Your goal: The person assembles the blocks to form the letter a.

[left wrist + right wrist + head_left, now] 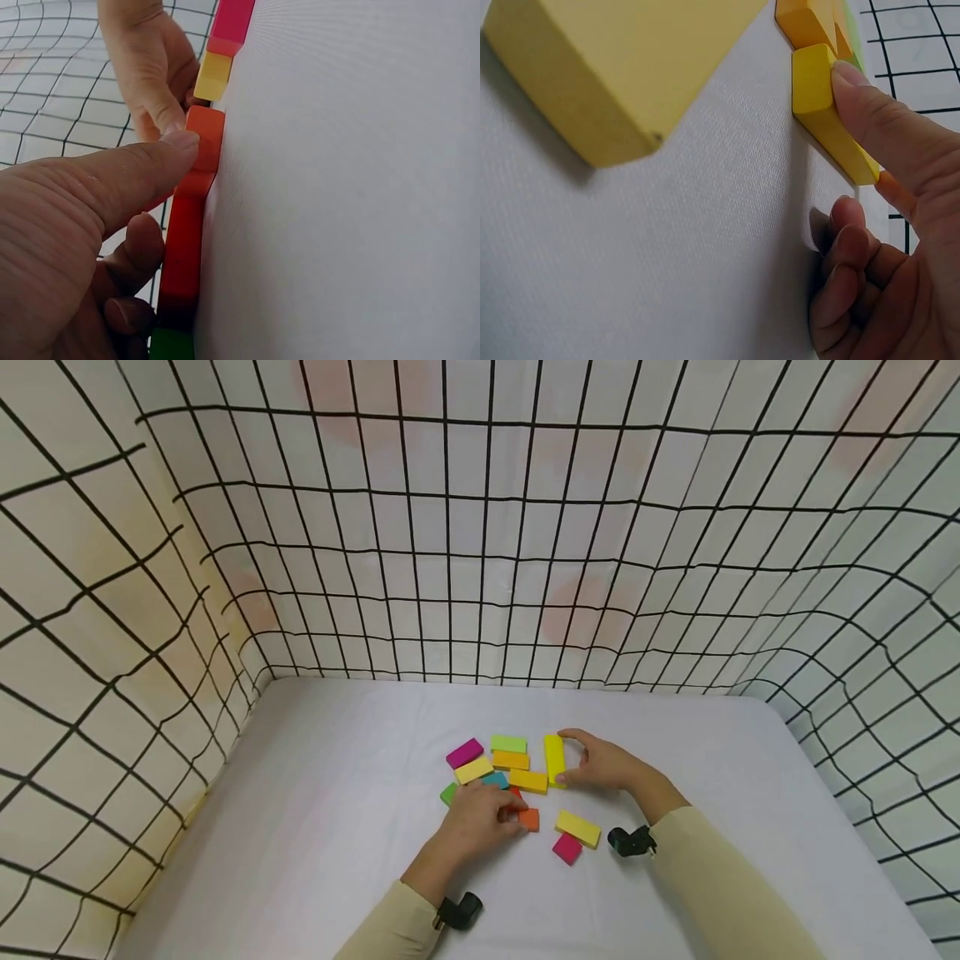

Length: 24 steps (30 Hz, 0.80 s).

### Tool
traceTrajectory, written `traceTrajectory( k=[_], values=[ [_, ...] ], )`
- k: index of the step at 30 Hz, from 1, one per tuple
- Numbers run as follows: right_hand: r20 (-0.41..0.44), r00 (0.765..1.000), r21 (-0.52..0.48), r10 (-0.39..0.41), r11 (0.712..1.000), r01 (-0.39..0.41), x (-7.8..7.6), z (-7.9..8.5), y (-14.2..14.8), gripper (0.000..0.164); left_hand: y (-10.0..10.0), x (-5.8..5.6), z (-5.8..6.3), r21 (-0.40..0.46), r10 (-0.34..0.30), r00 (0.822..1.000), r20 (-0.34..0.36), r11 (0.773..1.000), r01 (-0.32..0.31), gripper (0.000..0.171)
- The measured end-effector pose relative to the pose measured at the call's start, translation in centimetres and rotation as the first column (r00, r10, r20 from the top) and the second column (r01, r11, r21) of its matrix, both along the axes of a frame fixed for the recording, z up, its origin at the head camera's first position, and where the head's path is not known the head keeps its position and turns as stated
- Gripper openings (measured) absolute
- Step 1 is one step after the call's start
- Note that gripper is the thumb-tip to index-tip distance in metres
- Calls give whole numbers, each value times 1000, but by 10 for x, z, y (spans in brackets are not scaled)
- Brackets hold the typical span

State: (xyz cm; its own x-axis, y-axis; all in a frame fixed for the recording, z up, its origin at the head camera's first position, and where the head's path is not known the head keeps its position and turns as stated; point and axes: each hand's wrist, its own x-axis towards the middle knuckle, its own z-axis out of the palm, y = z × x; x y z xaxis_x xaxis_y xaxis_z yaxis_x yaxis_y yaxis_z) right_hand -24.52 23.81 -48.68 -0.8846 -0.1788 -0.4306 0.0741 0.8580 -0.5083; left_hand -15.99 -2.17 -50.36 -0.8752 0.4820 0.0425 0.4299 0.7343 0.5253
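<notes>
Coloured rectangular blocks lie on a white-covered table. My right hand (606, 766) pinches a bright yellow block (553, 756) at its two ends, thumb at the near end and index finger at the far end. That block's thumb end also shows in the right wrist view, where the other fingers (838, 300) curl beside it. Lower left of it, my left hand (478, 820) holds an orange block (529, 820), its thumb (161, 161) against the side; the index fingertip is hidden. Beside it lies a red block (184, 251), partly covered by the hand in the head view.
Beyond the left hand lie magenta (465, 753), pale yellow (474, 770), lime (508, 744), blue (496, 780), green (448, 794) and two amber blocks (528, 781). Nearer me, a yellow block (577, 828) touches a crimson one (567, 849). Black netting (480, 560) surrounds the table (315, 827).
</notes>
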Motion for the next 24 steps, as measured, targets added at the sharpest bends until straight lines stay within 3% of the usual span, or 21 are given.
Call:
traceTrajectory(
  k=[11, 19, 24],
  values=[
    [-34, 999, 20, 36, 999, -36, -5, -4, 4, 77, 7, 2, 5, -107, -2, 998, -68, 994, -5, 31],
    [-36, 999, -6, 21, 1000, -21, -7, -2, 7, 77, 27, -2, 1, -191, -49, 990, -131, 981, 23, 33],
    [-46, 999, -8, 20, 1000, -20, -7, -6, 8, 80, 39, -6, 0, -212, -50, 980, -193, 977, 8, 31]
  ],
)
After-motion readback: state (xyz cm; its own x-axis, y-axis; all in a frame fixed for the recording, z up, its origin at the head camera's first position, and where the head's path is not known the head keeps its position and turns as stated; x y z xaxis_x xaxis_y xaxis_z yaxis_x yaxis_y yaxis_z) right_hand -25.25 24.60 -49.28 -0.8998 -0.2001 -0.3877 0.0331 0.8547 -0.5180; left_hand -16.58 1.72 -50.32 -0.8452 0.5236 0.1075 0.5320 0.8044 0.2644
